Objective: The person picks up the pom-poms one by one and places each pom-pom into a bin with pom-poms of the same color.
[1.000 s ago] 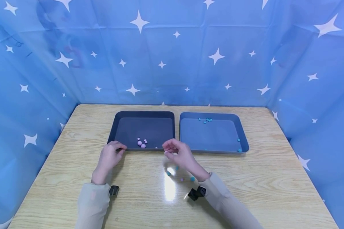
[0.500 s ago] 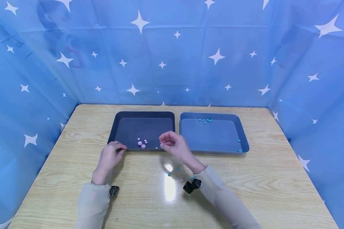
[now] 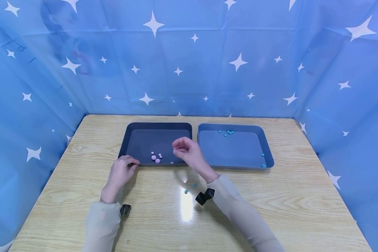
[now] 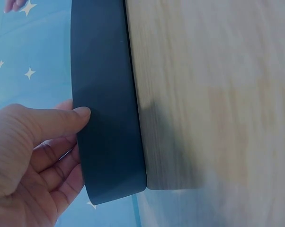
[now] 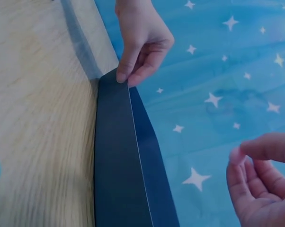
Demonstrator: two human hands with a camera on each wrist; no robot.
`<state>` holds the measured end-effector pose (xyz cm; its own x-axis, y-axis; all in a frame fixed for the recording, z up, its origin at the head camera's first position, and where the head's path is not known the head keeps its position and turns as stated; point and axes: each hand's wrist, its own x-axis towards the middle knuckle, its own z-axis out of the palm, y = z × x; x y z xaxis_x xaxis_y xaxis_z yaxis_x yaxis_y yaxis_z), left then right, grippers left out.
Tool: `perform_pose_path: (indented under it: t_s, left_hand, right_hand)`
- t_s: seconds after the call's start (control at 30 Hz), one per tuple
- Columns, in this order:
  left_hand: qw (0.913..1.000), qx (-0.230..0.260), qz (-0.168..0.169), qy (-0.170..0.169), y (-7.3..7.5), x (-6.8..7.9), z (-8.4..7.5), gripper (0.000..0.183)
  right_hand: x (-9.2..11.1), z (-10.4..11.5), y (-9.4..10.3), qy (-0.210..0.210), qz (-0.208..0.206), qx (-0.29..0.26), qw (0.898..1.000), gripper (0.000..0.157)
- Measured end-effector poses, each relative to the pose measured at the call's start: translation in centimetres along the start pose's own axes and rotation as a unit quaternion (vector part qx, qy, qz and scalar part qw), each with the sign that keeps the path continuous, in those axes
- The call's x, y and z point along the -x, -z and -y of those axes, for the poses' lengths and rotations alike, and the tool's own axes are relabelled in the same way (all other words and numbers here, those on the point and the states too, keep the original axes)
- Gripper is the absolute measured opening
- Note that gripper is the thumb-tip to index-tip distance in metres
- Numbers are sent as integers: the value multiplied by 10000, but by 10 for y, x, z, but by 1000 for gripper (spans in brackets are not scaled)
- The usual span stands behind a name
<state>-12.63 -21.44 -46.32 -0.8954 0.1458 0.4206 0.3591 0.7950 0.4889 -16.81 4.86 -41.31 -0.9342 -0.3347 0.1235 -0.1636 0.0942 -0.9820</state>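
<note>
My left hand (image 3: pixel 121 171) pinches the near rim of the dark tray (image 3: pixel 176 134) close to its left corner. In the left wrist view its thumb (image 4: pixel 81 113) presses the outer wall while the other fingers lie behind the rim. Over the right part of that same tray is my right hand (image 3: pixel 190 154), raised above the rim. Between its thumb and forefinger it pinches a small pink ball (image 5: pixel 236 156), plain in the right wrist view. Several lilac-pink balls (image 3: pixel 153 158) of different sizes lie inside the dark tray near its front wall.
A blue-grey tray (image 3: pixel 239 148) stands just right of the dark one, with several teal balls (image 3: pixel 229 132) in it. On the wooden table (image 3: pixel 151 217), loose teal balls (image 3: pixel 186 191) lie near my right forearm. A starry blue curtain (image 3: pixel 208 52) surrounds the table.
My right hand has moved up and left, from the dark tray's front right corner to over its inside. Its wrist now covers a loose pink and a teal ball. The left hand stays put.
</note>
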Motion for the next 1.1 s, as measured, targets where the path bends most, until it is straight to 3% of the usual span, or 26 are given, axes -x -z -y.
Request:
perform_pose_path:
  t_s: [0.4,0.77,1.1]
  left_hand:
    - [10000,12,-65,-27,0,-1,0,15]
    - [9999,18,-79,-74,-1,-1,2,15]
    - [10000,20,-14,-13,0,-1,0,14]
  right_hand:
    - [-24,-8,-7,-149,-361,-139,9991,20]
    - [-46,-16,-11,-411,-824,272,9954,17]
    - [-58,-21,-9,-573,-884,292,9940,19]
